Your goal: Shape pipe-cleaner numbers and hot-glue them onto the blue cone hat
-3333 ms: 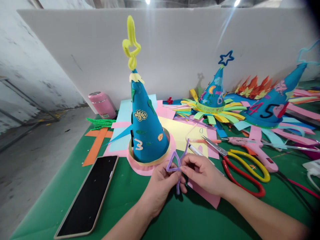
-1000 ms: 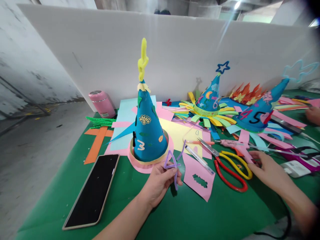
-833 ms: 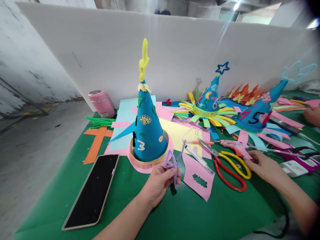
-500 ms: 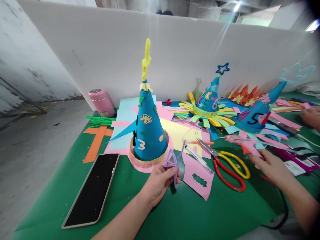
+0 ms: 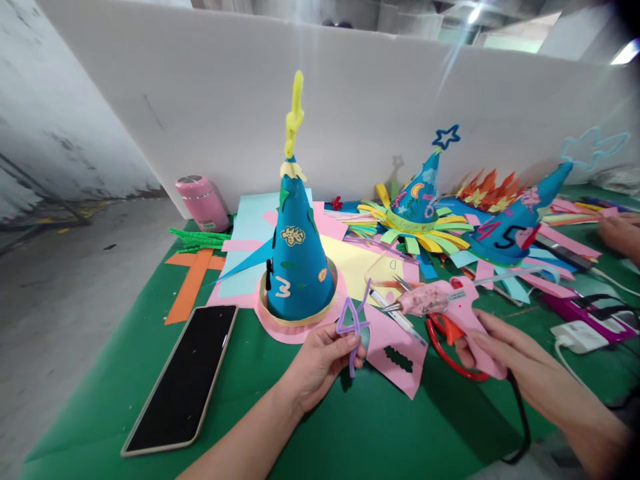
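Observation:
Low in the centre, my left hand point(image 5: 327, 363) pinches a bent purple pipe cleaner shape point(image 5: 349, 320) with a triangular loop. My right hand point(image 5: 505, 347) is wrapped round the handle of a pink glue gun point(image 5: 435, 300), whose nozzle points left toward the purple shape without touching it. Just behind my left hand stands a blue paper cone hat point(image 5: 297, 267) with a pink brim and a yellow pipe cleaner on top. Under the glue gun lie scissors point(image 5: 453, 357), partly hidden, and a white marker point(image 5: 395, 315). Pink paper point(image 5: 400, 373) with a cut-out lies between my hands.
A phone point(image 5: 183, 380) and orange paper strips point(image 5: 190, 290) lie left, near green pipe cleaners point(image 5: 200, 240) and a pink bottle point(image 5: 201, 203). Two decorated cone hats point(image 5: 414, 197) point(image 5: 535, 213) stand right. A purple case point(image 5: 590, 317) and another person's hand point(image 5: 620, 233) are farther right.
My right hand has lifted the glue gun and brought it left and nearer, over the scissors. My left hand has barely moved, and the purple shape has shifted slightly right.

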The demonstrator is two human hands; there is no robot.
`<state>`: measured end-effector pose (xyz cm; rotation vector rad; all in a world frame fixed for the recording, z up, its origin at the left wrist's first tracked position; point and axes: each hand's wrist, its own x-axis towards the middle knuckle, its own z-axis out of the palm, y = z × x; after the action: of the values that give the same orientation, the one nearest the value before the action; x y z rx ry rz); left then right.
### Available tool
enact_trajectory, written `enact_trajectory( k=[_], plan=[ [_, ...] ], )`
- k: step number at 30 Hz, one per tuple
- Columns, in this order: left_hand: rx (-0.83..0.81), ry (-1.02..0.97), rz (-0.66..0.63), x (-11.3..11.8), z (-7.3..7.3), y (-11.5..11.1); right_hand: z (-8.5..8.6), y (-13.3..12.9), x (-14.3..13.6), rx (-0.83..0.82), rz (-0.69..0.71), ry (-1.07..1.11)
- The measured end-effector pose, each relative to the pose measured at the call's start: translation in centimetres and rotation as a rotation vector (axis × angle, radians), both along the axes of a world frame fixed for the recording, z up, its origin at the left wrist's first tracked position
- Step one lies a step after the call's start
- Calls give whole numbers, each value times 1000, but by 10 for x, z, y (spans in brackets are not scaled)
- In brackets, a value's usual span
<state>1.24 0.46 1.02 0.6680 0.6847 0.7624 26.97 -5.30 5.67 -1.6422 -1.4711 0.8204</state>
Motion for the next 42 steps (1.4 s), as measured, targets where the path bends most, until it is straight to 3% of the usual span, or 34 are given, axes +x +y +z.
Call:
enact_trajectory(
  k=[3,7,12,20,31,37,42],
  plan=[
    [-23,-17,-15,0,1,0,1,-6,-12,-132,161,139],
    [-17,-31,-23,0,2,1,-5,-12,-11,-147,194,177],
    [-18,-25,-7,0,2,1,-10,-17,-11,-140,228,67],
    [-8,-12,-7,0,2,0,-11,-22,-22,-106,218,-69],
    [7,-43,-62,0,3,-1,-7,-18,-27,-75,187,-29],
    [-80,-172,-77,2,6,-2,-6,-18,-33,-88,144,47],
    [-106,-150,-61,4,4,-4,-5,-21,-39,-82,77,81]
  ],
)
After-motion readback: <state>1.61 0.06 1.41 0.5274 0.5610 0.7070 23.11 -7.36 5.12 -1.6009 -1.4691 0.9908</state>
